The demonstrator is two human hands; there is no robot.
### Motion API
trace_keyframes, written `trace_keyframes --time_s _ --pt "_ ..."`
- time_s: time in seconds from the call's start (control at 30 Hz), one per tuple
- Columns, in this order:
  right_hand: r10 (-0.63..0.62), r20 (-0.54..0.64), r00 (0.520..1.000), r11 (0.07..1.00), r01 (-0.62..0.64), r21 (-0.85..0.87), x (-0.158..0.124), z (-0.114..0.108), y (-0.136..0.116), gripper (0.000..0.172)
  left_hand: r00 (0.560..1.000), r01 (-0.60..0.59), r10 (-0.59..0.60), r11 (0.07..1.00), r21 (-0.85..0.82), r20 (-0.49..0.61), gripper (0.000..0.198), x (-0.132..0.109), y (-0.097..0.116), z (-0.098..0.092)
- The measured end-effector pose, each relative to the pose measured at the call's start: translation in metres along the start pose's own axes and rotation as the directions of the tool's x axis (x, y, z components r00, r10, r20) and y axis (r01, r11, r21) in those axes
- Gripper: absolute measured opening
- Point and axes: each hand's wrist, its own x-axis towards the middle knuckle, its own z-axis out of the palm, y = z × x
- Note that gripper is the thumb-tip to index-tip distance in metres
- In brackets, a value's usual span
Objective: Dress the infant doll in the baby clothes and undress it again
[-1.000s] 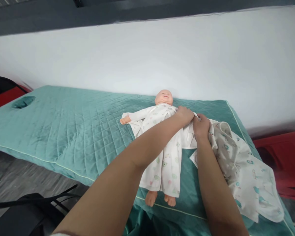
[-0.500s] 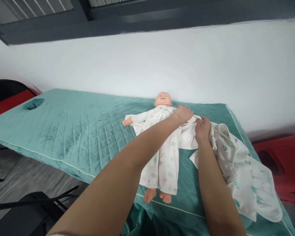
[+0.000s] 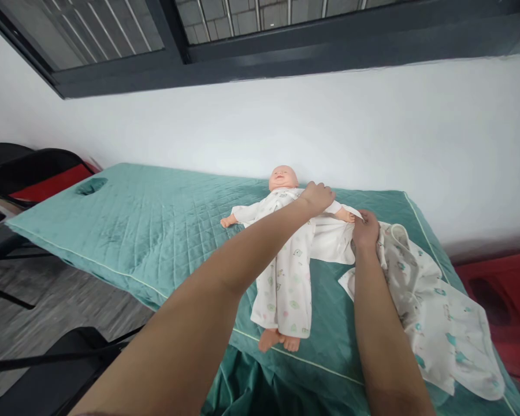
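Observation:
A baby doll (image 3: 283,178) lies on its back in a white printed outfit (image 3: 292,277), bare feet toward me. My left hand (image 3: 318,198) is closed over the doll's sleeved arm near the shoulder; its fingertips are partly hidden. Just beyond it, the doll's hand (image 3: 345,215) pokes out of the white sleeve. My right hand (image 3: 366,229) pinches the sleeve's edge beside the doll's fingers. Under that arm a white flap of cloth (image 3: 335,240) is spread on the cover.
A quilted green cover (image 3: 156,231) drapes the massage bed, which has a face hole (image 3: 92,186) at the far left. More white printed baby clothing (image 3: 442,312) lies at the right. Red chairs (image 3: 498,300) and black chairs (image 3: 39,167) stand around; a wall runs behind.
The doll's hand now shows out of the sleeve beside my right hand. My right hand has shifted slightly right, away from my left hand. The camera view has turned a little.

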Motion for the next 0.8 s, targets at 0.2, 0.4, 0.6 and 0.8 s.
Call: trace_keyframes --time_s 0.2,0.4,0.6,0.8 --pt "0.129 0.052 0.99 0.969 -0.137 0.206 0.004 -0.008 -0.012 0.033 0.999 -0.04 0.04 0.999 -0.013 -0.008 0.042 -0.006 0.003 0.007" --pt "0.179 0.085 0.98 0.942 -0.195 0.273 0.009 -0.011 -0.015 0.026 0.998 -0.067 0.068 0.996 -0.054 0.008 0.046 -0.003 0.015 0.02" --pt "0.143 0.029 0.989 0.973 -0.146 0.178 0.002 -0.003 -0.018 0.02 0.998 -0.041 0.049 0.988 -0.152 0.047 0.044 0.002 0.024 0.025" --pt "-0.099 0.041 0.994 0.976 0.105 -0.19 -0.015 -0.008 -0.032 0.022 0.992 0.003 -0.034 0.971 -0.241 -0.125 0.032 -0.051 0.018 0.011"
